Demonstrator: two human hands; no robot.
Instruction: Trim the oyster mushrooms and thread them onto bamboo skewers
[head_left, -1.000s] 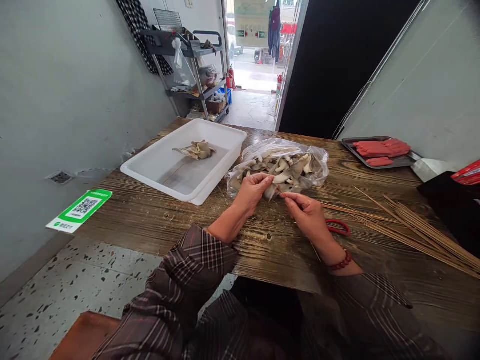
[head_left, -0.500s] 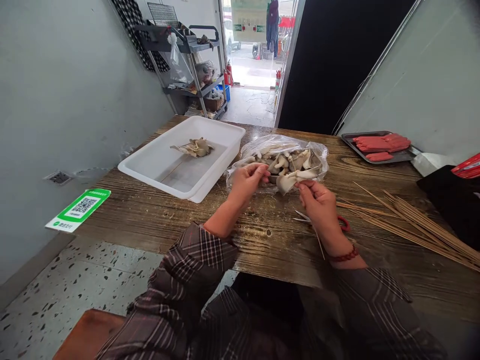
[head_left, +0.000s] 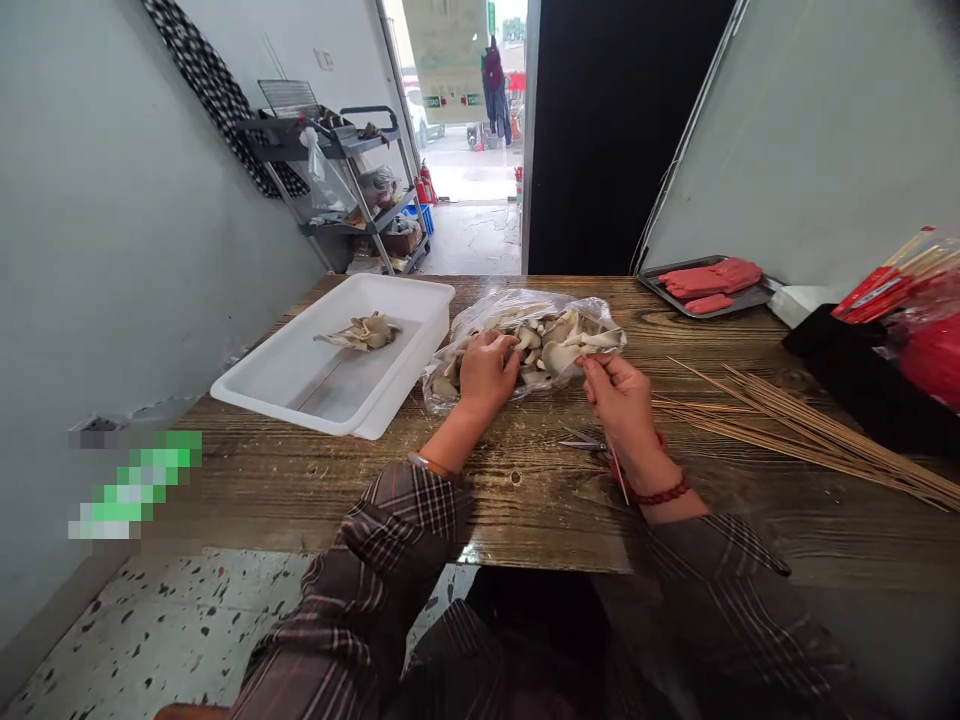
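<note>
A clear plastic bag (head_left: 450, 372) of grey-white oyster mushrooms (head_left: 534, 342) lies open on the wooden table. My left hand (head_left: 487, 372) reaches into the bag's near left part, fingers curled down among the mushrooms; what its fingertips hold is hidden. Pinched in my right hand (head_left: 619, 390) is a pale mushroom (head_left: 564, 355) at the bag's right side, and a thin skewer (head_left: 619, 472) sticks out below that hand. Scissors (head_left: 581, 440) with red handles lie partly under my right wrist. Left of the bag, a white tray (head_left: 405, 372) holds a mushroom cluster (head_left: 364, 332) with a skewer.
Long wooden skewers (head_left: 817, 430) spread over the table's right side. Behind them sit a dark tray (head_left: 675, 302) of pink-red meat pieces (head_left: 712, 278) and a black holder (head_left: 847, 365) beside red-wrapped sticks. A green-and-white card (head_left: 142, 485) is at the left edge. A cart (head_left: 349, 145) stands beyond.
My left hand has gone from the held mushroom into the bag. My right hand still grips its mushroom. The whole view has shifted, with the table contents now further left.
</note>
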